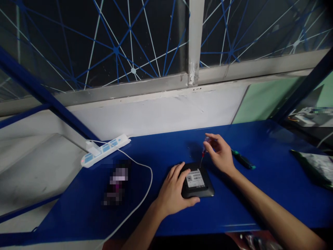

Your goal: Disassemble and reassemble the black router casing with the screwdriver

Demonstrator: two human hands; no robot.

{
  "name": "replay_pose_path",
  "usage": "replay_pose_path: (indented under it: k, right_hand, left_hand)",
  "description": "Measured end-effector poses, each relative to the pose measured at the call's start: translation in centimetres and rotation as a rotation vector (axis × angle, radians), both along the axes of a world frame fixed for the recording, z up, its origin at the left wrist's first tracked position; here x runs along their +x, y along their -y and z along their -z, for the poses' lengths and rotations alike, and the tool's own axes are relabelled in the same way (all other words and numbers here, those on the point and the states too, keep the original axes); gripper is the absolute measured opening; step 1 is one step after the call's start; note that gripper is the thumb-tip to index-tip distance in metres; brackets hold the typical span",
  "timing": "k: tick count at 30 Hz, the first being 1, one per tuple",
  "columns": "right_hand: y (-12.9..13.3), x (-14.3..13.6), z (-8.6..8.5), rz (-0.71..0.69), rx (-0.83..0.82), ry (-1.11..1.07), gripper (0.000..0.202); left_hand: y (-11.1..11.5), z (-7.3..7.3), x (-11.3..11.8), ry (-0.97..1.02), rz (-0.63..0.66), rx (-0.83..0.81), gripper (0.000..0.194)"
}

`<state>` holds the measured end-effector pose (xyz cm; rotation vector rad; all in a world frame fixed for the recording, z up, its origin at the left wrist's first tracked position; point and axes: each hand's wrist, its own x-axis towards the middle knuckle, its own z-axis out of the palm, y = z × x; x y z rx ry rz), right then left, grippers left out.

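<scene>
Head view: one camera, looking down on my two hands at a blue table (273,180); every place below is given from the black box.
Black box: box (198,180), small, flat and dark, with rounded corners and a white label on its upper face, lies on the table in front of me.
My left hand: left hand (174,192) rests on the box's left side, fingers spread and lying flat over its edge, thumb along its near edge; I hold it down, nothing is pinched.
My right hand: right hand (221,152) hovers just behind and right of the box, fingertips pressed together around the red handle of a small screwdriver (203,152).
Screwdriver: it stands nearly upright, its thin shaft pointing down at the box's far edge; whether the tip touches, I cannot tell.
Second tool: a dark tool with a green end (243,160) lies on the table right of the box, just past my right wrist.
Power strip: a white power strip (105,151) lies well left of and behind the box; its white cable (145,187) curves along the table left of the box.
Blurred dark object: a blurred object (117,187) lies left of the box, beyond the cable.
Bag: a dark bag (316,166) lies far to the right of the box.
</scene>
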<state>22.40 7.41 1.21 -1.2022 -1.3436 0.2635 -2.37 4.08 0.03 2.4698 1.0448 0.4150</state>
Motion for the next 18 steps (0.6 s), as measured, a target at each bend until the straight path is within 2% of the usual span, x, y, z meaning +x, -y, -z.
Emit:
replay_pose_path:
  k: [4, 10, 15, 18]
  right_hand:
    - [0.1, -0.1, 0.0, -0.015, -0.009, 0.074, 0.029]
    - [0.1, 0.1, -0.2, 0.054, 0.024, 0.153, 0.029]
    - [-0.3, 0.6, 0.3, 0.140, 0.041, 0.124, 0.030]
    - [-0.7, 0.7, 1.0, 0.145, 0.016, 0.031, 0.033]
  left_hand:
    - [0.0, -0.2, 0.0, -0.009, 0.001, -0.006, 0.093]
    - [0.1, -0.3, 0.1, -0.009, 0.006, -0.010, 0.092]
    - [0.1, -0.2, 0.0, 0.001, 0.009, 0.001, 0.093]
    - [0.1, -0.1, 0.0, -0.007, 0.009, -0.001, 0.093]
